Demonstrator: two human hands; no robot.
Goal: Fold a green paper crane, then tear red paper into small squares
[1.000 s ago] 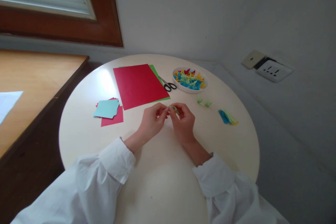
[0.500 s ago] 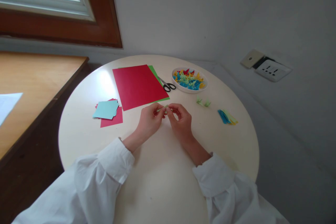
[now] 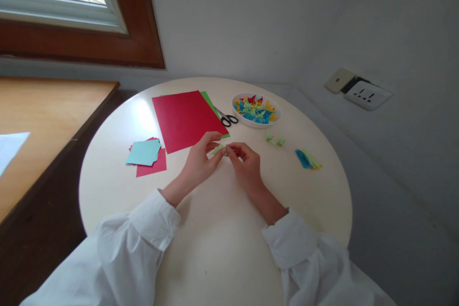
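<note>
Lying between parted left fingers [image 3: 212, 136], green paper [image 3: 218, 148] pinched in right fingers [image 3: 234, 156].

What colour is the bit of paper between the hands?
Pale green; the paper shows best in the head view.

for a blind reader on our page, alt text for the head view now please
A person's right hand has a small pale green paper in its grip, the left hand half open beside it, above a round white table. On it lie a red sheet, scissors and a dish of colourful folded paper pieces.
</note>
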